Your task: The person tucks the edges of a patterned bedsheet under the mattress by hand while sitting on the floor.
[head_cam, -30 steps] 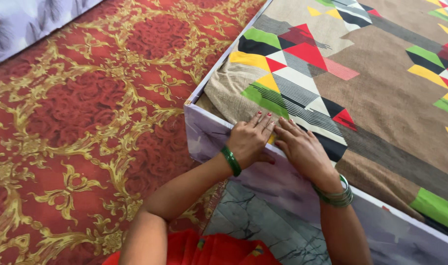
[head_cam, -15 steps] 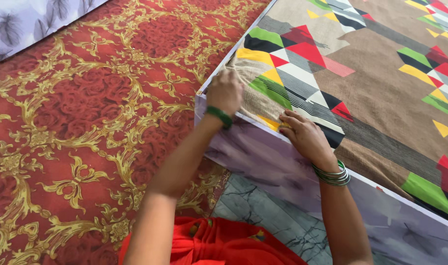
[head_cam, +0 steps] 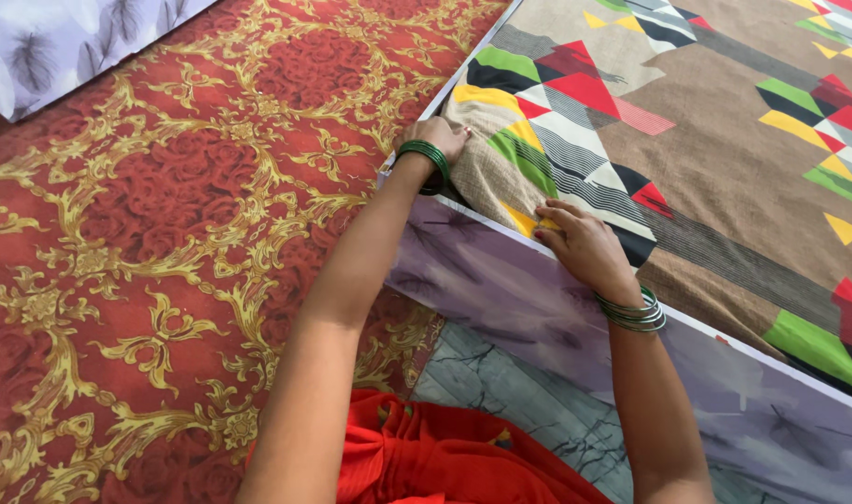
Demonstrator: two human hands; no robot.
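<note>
While L hand [head_cam: 437, 140] has slid out to the mattress [head_cam: 538, 299] corner | fingers curled on bedsheet [head_cam: 725, 159] edge | R hand [head_cam: 583, 245] pinching sheet at side edge | tucking moving cornerward.

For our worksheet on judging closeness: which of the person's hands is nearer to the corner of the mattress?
Left. The left hand grips the patterned sheet at the mattress corner; the right hand presses farther along the edge.

Bedsheet [head_cam: 725, 159] on mattress [head_cam: 538, 299], carpet [head_cam: 164, 233] left
</note>
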